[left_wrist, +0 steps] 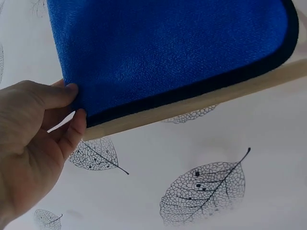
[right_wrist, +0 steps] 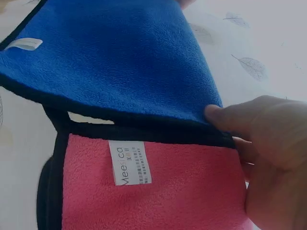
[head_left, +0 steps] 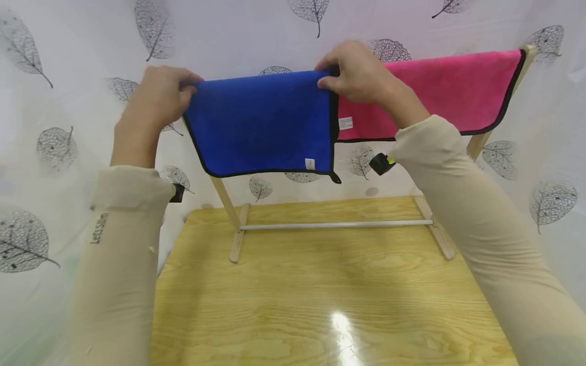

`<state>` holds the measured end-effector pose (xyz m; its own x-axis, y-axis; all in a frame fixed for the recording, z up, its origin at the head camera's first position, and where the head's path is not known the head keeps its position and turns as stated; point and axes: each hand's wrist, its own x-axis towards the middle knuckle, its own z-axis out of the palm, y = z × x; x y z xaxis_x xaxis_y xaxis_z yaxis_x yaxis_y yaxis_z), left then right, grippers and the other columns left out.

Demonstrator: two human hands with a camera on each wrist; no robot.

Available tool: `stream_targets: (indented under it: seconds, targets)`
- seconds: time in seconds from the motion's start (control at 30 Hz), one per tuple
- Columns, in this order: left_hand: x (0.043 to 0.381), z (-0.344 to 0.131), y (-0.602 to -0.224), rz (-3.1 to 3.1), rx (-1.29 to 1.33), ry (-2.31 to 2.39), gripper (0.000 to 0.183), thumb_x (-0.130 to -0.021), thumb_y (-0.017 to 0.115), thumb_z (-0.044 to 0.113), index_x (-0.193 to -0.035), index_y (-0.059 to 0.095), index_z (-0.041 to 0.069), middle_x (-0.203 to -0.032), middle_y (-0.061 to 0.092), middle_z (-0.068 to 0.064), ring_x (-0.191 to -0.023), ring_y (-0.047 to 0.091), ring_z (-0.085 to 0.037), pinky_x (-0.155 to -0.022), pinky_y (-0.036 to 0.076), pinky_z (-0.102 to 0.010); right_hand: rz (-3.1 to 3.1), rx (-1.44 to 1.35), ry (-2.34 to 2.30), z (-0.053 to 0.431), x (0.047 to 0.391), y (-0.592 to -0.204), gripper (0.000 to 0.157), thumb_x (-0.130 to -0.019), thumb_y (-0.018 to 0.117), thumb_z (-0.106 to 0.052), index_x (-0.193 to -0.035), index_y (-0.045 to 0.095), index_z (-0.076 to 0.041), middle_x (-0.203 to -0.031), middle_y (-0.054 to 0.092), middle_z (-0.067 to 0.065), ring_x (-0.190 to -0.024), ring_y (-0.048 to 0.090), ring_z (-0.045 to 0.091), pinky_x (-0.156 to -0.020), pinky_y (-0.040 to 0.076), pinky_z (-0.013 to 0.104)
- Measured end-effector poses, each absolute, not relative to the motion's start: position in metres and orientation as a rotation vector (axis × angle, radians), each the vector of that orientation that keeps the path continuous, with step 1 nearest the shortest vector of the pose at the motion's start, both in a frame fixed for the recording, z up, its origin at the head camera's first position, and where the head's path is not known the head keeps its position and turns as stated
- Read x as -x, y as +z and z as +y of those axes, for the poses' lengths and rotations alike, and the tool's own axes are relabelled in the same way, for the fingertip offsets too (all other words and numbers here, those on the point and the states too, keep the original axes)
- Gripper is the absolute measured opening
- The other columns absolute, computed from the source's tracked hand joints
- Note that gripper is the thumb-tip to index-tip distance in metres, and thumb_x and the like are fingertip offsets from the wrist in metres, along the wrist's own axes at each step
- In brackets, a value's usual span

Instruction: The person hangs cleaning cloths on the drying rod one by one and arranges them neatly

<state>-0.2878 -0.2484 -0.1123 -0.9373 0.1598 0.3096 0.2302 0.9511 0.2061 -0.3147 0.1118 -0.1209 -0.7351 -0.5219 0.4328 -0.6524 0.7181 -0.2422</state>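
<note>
A blue towel point(head_left: 261, 124) with black edging drapes over the top of a wooden rack, a small white tag near its lower right corner. At its upper left corner, my left hand point(head_left: 161, 96) pinches the fold between thumb and fingers; the left wrist view shows this hand point(left_wrist: 36, 136) beside a wooden post point(left_wrist: 158, 112). My right hand point(head_left: 359, 71) grips the upper right corner, where the blue cloth meets a pink towel point(head_left: 439, 91). In the right wrist view, the thumb of that hand point(right_wrist: 273, 143) presses on the blue cloth, and its other fingers are partly hidden behind.
The rack's feet point(head_left: 240, 234) stand on a wood-grain table point(head_left: 284, 295), joined by a white lower bar point(head_left: 336, 224). Behind hangs a pale leaf-patterned backdrop point(head_left: 82, 101). A white label point(right_wrist: 129, 163) shows on the pink towel.
</note>
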Motion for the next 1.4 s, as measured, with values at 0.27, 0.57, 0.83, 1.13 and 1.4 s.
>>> stream_targets:
  seconds: [0.27,0.57,0.83,1.13,1.4]
  targets:
    - [0.289,-0.246,-0.120,-2.693,0.364,-0.307,0.039,-0.103,0.060,0.002,-0.142,0.059,-0.003,-0.143,0.053,-0.027,-0.134,0.048,-0.044,-0.116,0.038,-0.052,-2.640,-0.781,0.635,0.111,0.313,-0.123,0.037,-0.100,0.069,-0.016,-0.135,0.068,-0.002,-0.123,0.070,0.016,-0.113,0.059,0.025,-0.098,0.046,0.037]
    - [0.286,-0.244,-0.114,-2.700,0.312,-0.275,0.036,-0.107,0.050,0.002,-0.141,0.061,0.000,-0.143,0.059,-0.021,-0.135,0.052,-0.043,-0.117,0.037,-0.051,-2.617,-0.844,0.602,0.114,0.313,-0.121,0.029,-0.105,0.061,-0.017,-0.126,0.072,0.000,-0.113,0.072,0.017,-0.100,0.060,0.023,-0.088,0.045,0.031]
    - [0.289,-0.243,-0.115,-2.629,0.358,-0.244,0.035,-0.108,0.041,0.001,-0.133,0.065,-0.005,-0.135,0.062,-0.027,-0.131,0.054,-0.044,-0.116,0.038,-0.049,-2.626,-0.862,0.606,0.115,0.314,-0.119,0.031,-0.107,0.057,-0.014,-0.130,0.070,0.001,-0.120,0.067,0.019,-0.112,0.053,0.027,-0.093,0.043,0.037]
    - [0.291,-0.244,-0.117,-2.561,0.334,-0.334,0.033,-0.108,0.046,0.003,-0.132,0.068,-0.002,-0.133,0.066,-0.022,-0.128,0.059,-0.041,-0.114,0.042,-0.047,-2.598,-0.855,0.687,0.115,0.315,-0.122,0.032,-0.108,0.055,-0.016,-0.133,0.068,-0.001,-0.122,0.070,0.016,-0.110,0.061,0.025,-0.089,0.046,0.029]
    - [0.290,-0.246,-0.125,-2.550,0.299,-0.355,0.032,-0.109,0.047,0.008,-0.130,0.068,-0.004,-0.133,0.065,-0.023,-0.129,0.058,-0.040,-0.113,0.043,-0.047,-2.552,-0.815,0.616,0.112,0.316,-0.126,0.031,-0.102,0.067,-0.021,-0.124,0.070,0.000,-0.115,0.068,0.015,-0.099,0.054,0.023,-0.084,0.042,0.028]
